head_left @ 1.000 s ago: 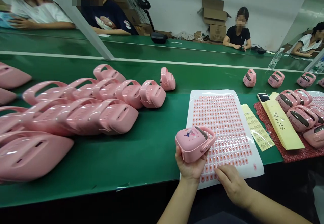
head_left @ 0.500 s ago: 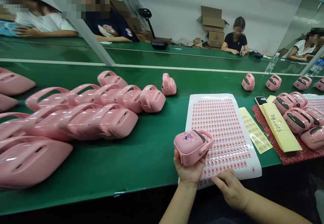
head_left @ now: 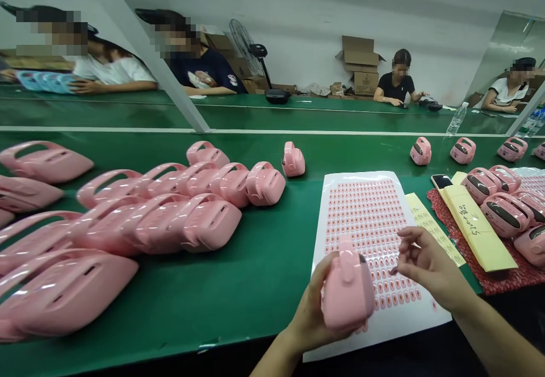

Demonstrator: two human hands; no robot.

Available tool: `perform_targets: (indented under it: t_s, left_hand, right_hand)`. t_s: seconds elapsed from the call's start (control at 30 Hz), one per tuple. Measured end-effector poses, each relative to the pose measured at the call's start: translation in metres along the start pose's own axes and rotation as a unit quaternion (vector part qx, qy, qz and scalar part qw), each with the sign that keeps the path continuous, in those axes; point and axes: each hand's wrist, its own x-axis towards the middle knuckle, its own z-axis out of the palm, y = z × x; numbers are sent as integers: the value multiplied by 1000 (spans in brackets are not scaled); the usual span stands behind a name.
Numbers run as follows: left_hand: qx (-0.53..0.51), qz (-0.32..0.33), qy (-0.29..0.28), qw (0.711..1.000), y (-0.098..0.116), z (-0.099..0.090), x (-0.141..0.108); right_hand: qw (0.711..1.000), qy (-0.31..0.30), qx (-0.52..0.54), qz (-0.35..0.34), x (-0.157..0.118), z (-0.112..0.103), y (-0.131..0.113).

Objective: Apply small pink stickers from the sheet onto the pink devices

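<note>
My left hand is wrapped round a small pink device with a carry handle, held upright with its side towards me. The device hangs above the lower part of a white sticker sheet with rows of small pink oval stickers. To the right, over the same sheet, my right hand has its fingers bent. A small dark reddish sticker sits at its thumb tip. Whether another finger presses on that sticker is hard to see.
Rows of pink devices fill the left of the green table. On the right lie a yellow sticker sheet, a yellow paper stack, a phone and more devices on red bubble wrap. Co-workers sit across a rail.
My left hand has turned the device, so its patterned face no longer shows. My right hand has risen from the sheet's bottom edge, up and rightwards, with a sticker at its thumb.
</note>
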Motion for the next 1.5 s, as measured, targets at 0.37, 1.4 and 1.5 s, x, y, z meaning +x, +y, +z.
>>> perform_targets:
  t_s: [0.37,1.4,1.5]
  left_hand:
    - [148,174,-143,963,16,2,12]
    - [148,117,-169,967,20,-2,14]
    - [150,119,-163,968,23,-2,15]
  right_hand:
    - [983,-131,-3,132,11,33,-23]
    - [968,-95,-232,-7,9,33,-10]
    - [964,-113,-236,-36,12,32,-7]
